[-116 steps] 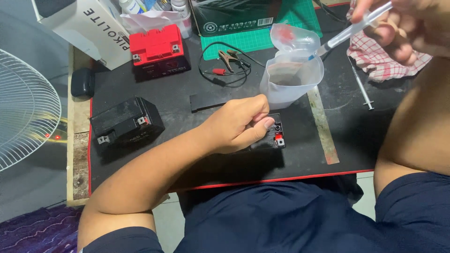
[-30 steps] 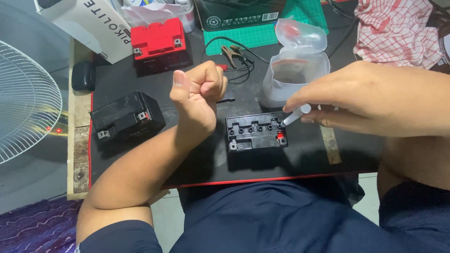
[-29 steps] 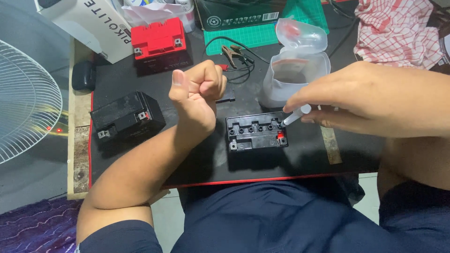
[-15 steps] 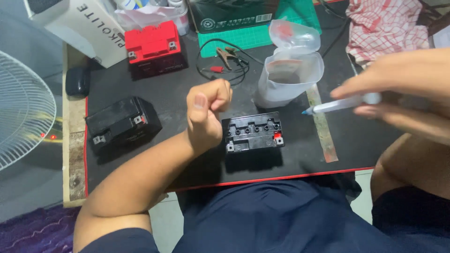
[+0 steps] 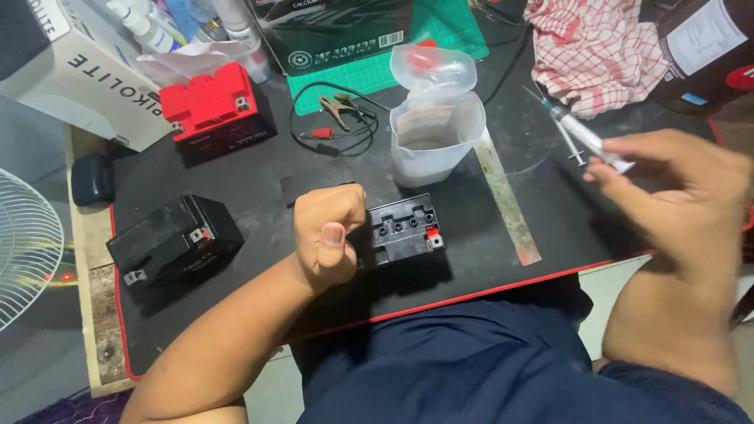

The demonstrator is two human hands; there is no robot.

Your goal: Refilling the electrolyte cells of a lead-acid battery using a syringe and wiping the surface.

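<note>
Black small battery [image 5: 404, 230] sits on the dark mat [image 5: 236, 306], open top up, touching the left hand [image 5: 328, 235], which is curled into a fist beside it. Right hand [image 5: 683, 200] pinches a syringe [image 5: 585, 140], raised right of the plastic jug [image 5: 434, 129]. Second black battery [image 5: 173, 239] lies well left.

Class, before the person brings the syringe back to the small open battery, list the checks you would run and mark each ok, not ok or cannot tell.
1. Syringe gripped by the right hand: ok, held in the fingers, tip pointing up and away.
2. Small black battery steadied: cannot tell; the left hand is a closed fist beside it, contact unclear.
3. Filler holes open on the battery top: ok, a row shows.
4. Plastic container lid open: ok.
5. Liquid in the syringe: cannot tell, blurred.
6. Clip leads clear of the battery: ok.
</note>
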